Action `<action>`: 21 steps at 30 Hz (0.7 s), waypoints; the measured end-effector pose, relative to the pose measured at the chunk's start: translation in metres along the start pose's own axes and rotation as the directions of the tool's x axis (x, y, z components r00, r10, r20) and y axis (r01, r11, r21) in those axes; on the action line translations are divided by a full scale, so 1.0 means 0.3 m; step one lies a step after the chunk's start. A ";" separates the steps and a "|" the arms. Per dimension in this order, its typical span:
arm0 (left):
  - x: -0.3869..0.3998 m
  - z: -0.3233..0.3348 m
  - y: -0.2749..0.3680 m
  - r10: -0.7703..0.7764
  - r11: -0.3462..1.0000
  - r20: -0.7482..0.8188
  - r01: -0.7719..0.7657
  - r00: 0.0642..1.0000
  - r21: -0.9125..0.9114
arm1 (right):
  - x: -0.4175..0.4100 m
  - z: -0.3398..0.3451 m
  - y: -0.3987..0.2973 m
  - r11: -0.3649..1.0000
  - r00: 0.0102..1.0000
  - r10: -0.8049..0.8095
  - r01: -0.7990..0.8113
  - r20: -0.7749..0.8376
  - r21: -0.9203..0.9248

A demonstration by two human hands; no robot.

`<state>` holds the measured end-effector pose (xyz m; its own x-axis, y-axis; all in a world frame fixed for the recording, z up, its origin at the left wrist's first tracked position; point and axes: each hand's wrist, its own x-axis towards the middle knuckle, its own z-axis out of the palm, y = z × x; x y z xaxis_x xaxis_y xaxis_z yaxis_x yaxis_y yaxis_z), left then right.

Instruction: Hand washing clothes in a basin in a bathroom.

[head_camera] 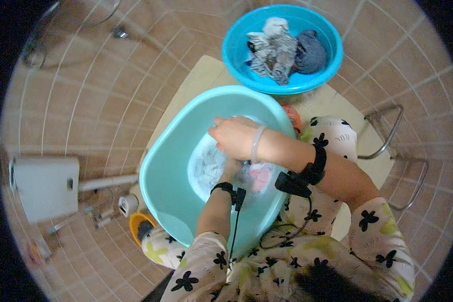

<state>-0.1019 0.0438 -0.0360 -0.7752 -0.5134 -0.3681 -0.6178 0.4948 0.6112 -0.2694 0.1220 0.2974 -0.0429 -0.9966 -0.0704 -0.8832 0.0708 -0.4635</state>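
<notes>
A large turquoise plastic basin [173,151] stands before me, with soapy water [207,166] and something pink [260,177] in its bottom. My right hand [236,137], with a pale bangle at the wrist, is over the suds, its fingers bent. My left hand [232,166] reaches in beneath it; its fingers are hidden by the right hand and the foam. The two hands appear close together or touching. Whether either one grips something cannot be made out. Both forearms wear black straps with small devices and cables.
A blue basin [238,71] holding striped cloth [262,56] and a dark grey garment [311,53] stands beyond. Curved metal rails [392,132] are at the right. At the left are a white wall-side box [47,188], a pipe and an orange slipper [136,226].
</notes>
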 end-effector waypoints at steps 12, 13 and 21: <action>0.074 0.134 -0.149 0.090 0.996 0.234 -0.082 0.968 -0.047 | -0.063 -0.115 0.101 0.996 0.990 0.063 -0.071 0.127 0.056; 0.061 0.165 -0.149 0.102 0.994 0.233 -0.089 0.967 -0.066 | -0.066 -0.117 0.107 0.995 0.989 0.078 -0.086 0.126 0.054; -0.063 -0.148 -0.029 -0.394 0.887 0.402 0.456 0.826 -0.067 | -0.088 -0.033 0.100 0.993 0.951 0.088 -0.108 0.296 0.052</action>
<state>-0.0760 0.0181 -0.0031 -0.4499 -0.3370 -0.8270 -0.8930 0.1580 0.4214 -0.2994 0.1500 0.2939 0.0197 -0.9292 -0.3691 -0.8482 0.1799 -0.4982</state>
